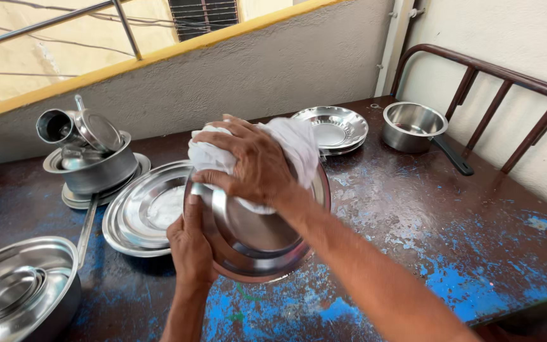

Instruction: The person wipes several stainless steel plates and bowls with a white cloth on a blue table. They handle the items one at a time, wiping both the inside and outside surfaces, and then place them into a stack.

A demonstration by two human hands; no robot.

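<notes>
- My left hand [190, 247] has its fingers curled shut around the lower left rim of a steel plate [257, 234], holding it tilted up above the table [413, 215].
- My right hand [254, 168] lies spread over a white cloth [295, 142], fingers bent and pressing it onto the plate's upper face.
- To wipe well, I judge the left grip should stay firm on the rim while the cloth goes round the whole face in circles, out to the edge, so no wet patches are missed.
- Count, as far as I can see: one plate in hand; a stack of large plates [140, 209] just left of it, at least two; a stack of smaller plates [333, 126] behind, number unclear.
- One saucepan [413, 126] with a black handle at the far right.
- One bowl [93, 168] holding small cups and a lid at the far left.
- One deep pan [20, 291] at the near left, with a smaller dish inside.
</notes>
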